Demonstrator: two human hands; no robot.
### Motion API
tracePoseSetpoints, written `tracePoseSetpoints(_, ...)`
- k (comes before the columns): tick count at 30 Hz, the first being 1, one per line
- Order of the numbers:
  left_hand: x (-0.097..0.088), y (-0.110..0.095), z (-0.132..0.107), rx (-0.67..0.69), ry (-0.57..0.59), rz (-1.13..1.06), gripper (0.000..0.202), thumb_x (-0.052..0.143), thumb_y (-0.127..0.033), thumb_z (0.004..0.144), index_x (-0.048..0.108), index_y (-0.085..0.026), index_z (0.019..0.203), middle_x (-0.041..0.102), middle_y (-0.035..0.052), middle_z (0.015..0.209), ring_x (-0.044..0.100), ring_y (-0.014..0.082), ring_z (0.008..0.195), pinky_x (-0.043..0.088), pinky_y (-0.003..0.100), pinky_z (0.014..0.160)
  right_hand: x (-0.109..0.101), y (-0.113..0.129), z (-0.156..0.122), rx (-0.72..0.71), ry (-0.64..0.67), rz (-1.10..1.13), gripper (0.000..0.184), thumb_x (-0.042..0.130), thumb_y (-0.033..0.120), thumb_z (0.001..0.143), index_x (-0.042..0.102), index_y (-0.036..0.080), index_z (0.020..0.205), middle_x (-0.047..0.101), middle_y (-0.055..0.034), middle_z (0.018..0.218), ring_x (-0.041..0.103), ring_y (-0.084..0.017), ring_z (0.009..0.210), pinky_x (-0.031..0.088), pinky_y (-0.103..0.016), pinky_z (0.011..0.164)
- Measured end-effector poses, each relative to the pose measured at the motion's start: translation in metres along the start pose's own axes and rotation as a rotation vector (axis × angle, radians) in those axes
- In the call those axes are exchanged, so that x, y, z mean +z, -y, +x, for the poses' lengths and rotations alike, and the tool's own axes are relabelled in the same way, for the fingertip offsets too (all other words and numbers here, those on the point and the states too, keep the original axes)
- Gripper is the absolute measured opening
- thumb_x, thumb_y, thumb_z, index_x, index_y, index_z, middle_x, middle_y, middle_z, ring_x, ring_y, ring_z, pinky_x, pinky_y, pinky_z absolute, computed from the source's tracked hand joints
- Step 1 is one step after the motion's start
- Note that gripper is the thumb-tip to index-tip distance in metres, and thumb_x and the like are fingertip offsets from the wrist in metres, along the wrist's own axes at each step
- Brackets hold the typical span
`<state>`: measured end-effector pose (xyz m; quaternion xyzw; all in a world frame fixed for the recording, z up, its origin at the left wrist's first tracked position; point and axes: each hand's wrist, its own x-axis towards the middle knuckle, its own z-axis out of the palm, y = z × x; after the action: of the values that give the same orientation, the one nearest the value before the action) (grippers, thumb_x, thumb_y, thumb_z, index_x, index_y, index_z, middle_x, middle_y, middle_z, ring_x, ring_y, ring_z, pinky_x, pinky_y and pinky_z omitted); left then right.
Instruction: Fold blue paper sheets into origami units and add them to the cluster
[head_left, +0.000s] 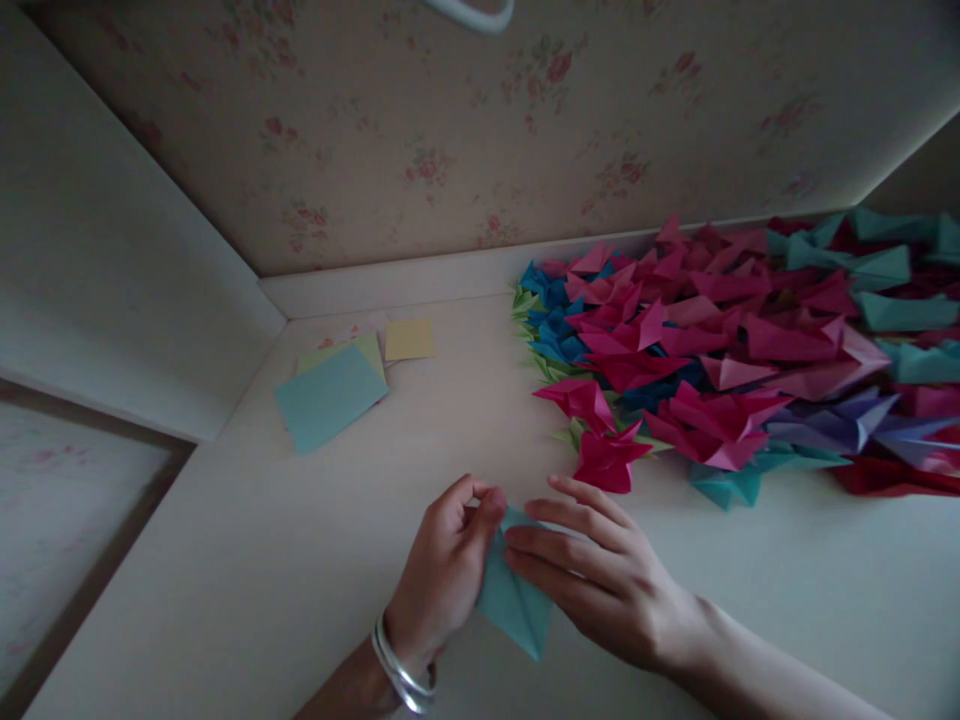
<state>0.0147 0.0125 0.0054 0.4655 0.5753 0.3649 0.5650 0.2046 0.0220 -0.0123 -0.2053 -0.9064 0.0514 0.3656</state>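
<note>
A folded sheet of light teal origami paper [517, 605] is between my two hands above the white desk, its pointed corner aimed down toward me. My left hand [454, 550] pinches the paper's upper left edge between thumb and curled fingers. Across the paper's upper right part lie the outstretched fingers of my right hand [592, 565], spread somewhat and touching its surface. The right thumb is hidden beneath the hand. A crease runs along the paper toward the low corner.
Many folded paper pieces [675, 340] in pink, red, blue, green, teal and purple crowd the right side along the wall. Flat teal sheets [331, 398] and a small yellow pad [409, 340] lie at the back left. A white panel [127, 220] bounds the left.
</note>
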Motion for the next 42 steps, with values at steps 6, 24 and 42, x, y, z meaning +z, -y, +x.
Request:
tracePoseSetpoints(6, 0.003, -0.001, -0.003, -0.012, 0.051, -0.03, 0.032, 0.059, -0.046, 0.092, 0.06, -0.017, 0.079, 0.054, -0.0031, 0.068, 0.048, 0.0133, 0.064, 0.04, 0.022, 0.056, -0.002, 0.001, 0.0, 0.009, -0.013, 0.006, 0.027, 0.045, 0.014, 0.104, 0.071, 0.019, 0.11, 0.081, 0.0008, 0.103, 0.07, -0.017, 0.103, 0.031, -0.039, 0.119)
tracePoseSetpoints(24, -0.012, -0.009, -0.008, 0.145, 0.313, 0.002, 0.033, 0.066, -0.047, 0.089, 0.072, -0.019, 0.105, 0.072, 0.0026, 0.087, 0.063, 0.0171, 0.077, 0.05, 0.024, 0.07, -0.006, -0.005, 0.006, 0.852, -0.019, 0.542, 0.01, 0.071, 0.026, 0.088, 0.077, 0.018, 0.087, 0.071, -0.0006, 0.065, 0.061, -0.013, 0.054, 0.046, -0.02, 0.047)
tracePoseSetpoints(42, -0.015, -0.002, -0.004, 0.008, 0.283, -0.373, 0.011, 0.078, -0.02, 0.08, 0.084, -0.023, 0.089, 0.077, 0.0005, 0.076, 0.07, 0.0116, 0.063, 0.061, 0.018, 0.057, -0.017, -0.009, 0.0, 0.955, -0.085, 1.321, 0.013, 0.073, 0.028, 0.088, 0.083, 0.022, 0.093, 0.074, -0.0045, 0.08, 0.069, -0.013, 0.064, 0.058, -0.02, 0.059)
